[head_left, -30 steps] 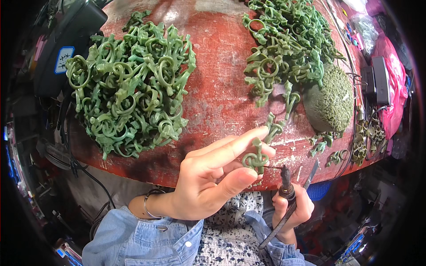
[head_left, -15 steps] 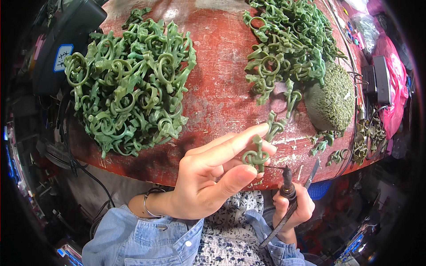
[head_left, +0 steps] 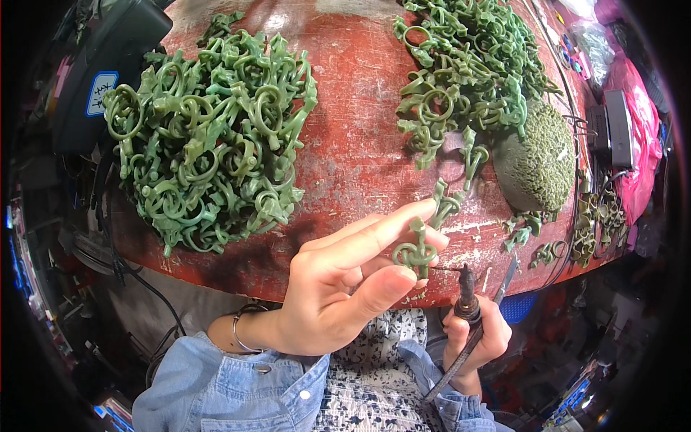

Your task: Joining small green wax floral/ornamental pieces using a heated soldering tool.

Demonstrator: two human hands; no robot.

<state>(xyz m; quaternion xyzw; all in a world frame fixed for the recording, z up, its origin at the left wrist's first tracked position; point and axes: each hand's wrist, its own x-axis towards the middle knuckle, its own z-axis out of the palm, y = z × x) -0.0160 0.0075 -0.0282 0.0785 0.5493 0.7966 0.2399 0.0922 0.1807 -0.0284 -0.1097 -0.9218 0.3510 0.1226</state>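
Note:
My left hand [head_left: 338,281] pinches a small green wax piece [head_left: 415,252] with ring-like loops and a stubby stem between thumb and fingers. In my right hand [head_left: 482,335] is a wax-welding pen [head_left: 467,295], dark, with a thin wire tip that reaches left to the wax piece's lower end; whether they touch I cannot tell. The same hand also holds a slim metal blade tool [head_left: 461,360], slanting across the palm with its flat end up and right. Just beyond my left fingertips lies another green wax piece [head_left: 448,201] on the table.
Large heaps of green wax pieces lie on the worn red table [head_left: 345,144]: a left heap [head_left: 216,158] and a right heap [head_left: 475,65]. A rough green wax lump [head_left: 536,158] sits near the right edge, beside cables, a dark box [head_left: 612,129] and a pink bag [head_left: 640,137]. A black device [head_left: 108,65] stands far left.
Almost nothing differs. The pen and blade in my right hand have shifted very slightly; my left hand keeps the wax piece in the same place.

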